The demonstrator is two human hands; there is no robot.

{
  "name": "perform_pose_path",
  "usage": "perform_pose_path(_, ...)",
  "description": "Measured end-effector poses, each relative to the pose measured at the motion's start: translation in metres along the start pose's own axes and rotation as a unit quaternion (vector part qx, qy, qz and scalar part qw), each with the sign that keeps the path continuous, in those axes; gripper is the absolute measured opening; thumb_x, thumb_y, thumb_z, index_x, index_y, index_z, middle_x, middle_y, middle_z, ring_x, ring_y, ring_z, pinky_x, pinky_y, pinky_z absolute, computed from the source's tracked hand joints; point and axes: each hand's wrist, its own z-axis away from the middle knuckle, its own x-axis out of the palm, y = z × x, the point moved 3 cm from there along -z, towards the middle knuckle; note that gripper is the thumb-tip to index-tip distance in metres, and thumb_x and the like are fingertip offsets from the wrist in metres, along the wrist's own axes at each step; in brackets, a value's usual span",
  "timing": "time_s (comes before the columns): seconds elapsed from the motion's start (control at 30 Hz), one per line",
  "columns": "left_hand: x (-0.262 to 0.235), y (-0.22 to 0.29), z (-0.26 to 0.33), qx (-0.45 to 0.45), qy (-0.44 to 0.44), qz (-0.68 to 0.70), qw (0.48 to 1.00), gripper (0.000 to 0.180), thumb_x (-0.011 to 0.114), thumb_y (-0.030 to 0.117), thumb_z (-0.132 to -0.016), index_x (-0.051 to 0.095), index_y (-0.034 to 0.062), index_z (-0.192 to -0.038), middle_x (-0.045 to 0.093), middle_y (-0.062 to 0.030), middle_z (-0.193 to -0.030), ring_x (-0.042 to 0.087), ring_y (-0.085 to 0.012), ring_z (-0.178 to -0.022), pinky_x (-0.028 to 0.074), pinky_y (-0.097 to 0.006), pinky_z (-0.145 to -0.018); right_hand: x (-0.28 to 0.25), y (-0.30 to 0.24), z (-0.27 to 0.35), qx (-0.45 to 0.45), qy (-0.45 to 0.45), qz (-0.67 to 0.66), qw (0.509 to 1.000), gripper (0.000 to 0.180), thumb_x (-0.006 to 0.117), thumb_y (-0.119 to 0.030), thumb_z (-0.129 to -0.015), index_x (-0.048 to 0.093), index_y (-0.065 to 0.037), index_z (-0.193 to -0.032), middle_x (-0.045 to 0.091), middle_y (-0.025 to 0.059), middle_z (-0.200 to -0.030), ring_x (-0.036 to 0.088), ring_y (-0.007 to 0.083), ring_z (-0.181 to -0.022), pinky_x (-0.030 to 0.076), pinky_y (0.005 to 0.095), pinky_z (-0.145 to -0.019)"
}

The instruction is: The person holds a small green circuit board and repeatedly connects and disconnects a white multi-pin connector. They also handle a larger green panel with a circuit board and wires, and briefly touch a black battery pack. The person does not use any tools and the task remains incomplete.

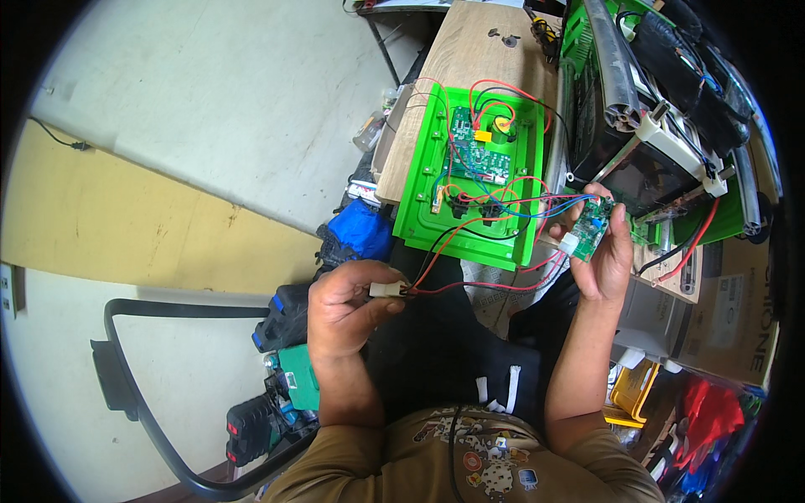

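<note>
My left hand [348,306] pinches a small white plug connector [387,290] from which red and black wires [470,285] run toward the right. My right hand [605,251] holds up a small green circuit board [593,228] with a white socket at its lower end. The two hands are apart, the plug a good way left of the board. Beyond them a bright green plastic panel [419,180] lies on a wooden bench [465,50], carrying another green circuit board [478,142] and a tangle of red, blue and black wires.
A green machine with grey rollers and black parts [654,92] stands at the right. Cardboard boxes [734,314] sit below it. Black and blue power-tool batteries [281,314] and a green pack lie at my left, beside a black tubular frame [134,394] on the pale floor.
</note>
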Motion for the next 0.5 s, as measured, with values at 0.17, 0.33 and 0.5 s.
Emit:
perform_pose_path(0.17, 0.001, 0.005, 0.001, 0.009, 0.004, -0.024, 1.000, 0.032, 0.081, -0.007, -0.075, 0.065, -0.0054, -0.102, 0.072, -0.0182, -0.097, 0.075, -0.0281, -0.084, 0.062, -0.037, -0.074, -0.001, 0.000, 0.000, 0.001, -0.011, -0.007, 1.000, 0.050, 0.057, -0.041, -0.106, 0.053, 0.001, -0.133, 0.068, 0.0149, -0.102, 0.069, 0.0249, -0.091, 0.060, 0.0489, -0.085)
perform_pose_path(0.33, 0.000, 0.007, 0.001, 0.014, -0.028, 0.059, 0.998, 0.033, 0.076, -0.018, -0.075, 0.069, -0.0074, -0.106, 0.073, -0.0178, -0.101, 0.072, -0.0225, -0.092, 0.058, -0.033, -0.081, -0.001, 0.001, 0.001, -0.007, -0.025, -0.025, 0.999, 0.050, 0.058, -0.041, -0.106, 0.052, 0.000, -0.134, 0.069, 0.0147, -0.102, 0.069, 0.0250, -0.091, 0.059, 0.0497, -0.087)
perform_pose_path(0.5, 0.001, 0.012, -0.002, -0.041, -0.083, -0.016, 0.996, 0.037, 0.081, -0.010, -0.071, 0.071, -0.0030, -0.107, 0.075, -0.0137, -0.096, 0.073, -0.0211, -0.087, 0.057, -0.033, -0.078, -0.001, 0.001, 0.000, 0.001, -0.061, -0.055, 0.997, 0.051, 0.058, -0.040, -0.106, 0.051, 0.001, -0.137, 0.071, 0.0159, -0.106, 0.071, 0.0266, -0.095, 0.059, 0.0515, -0.088)
